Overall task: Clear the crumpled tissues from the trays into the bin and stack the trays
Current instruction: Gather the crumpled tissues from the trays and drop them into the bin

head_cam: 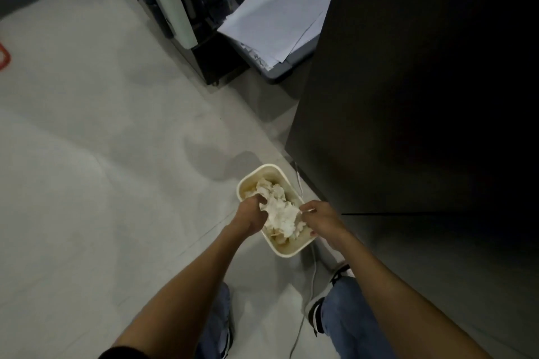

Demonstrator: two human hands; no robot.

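The left hand (250, 214) and the right hand (322, 220) each curl their fingers onto one side of a big wad of crumpled tissues (281, 214), holding it just above the small cream bin (287, 253) on the floor. More scrunched paper (269, 188) lies inside the bin. The bin stands just left of a tall dark cabinet (408, 96), near the person's shoe (341, 272).

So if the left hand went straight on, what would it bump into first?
The left hand would probably meet the tissues piled in the bin, just beyond the wad it grips; depth is unclear.
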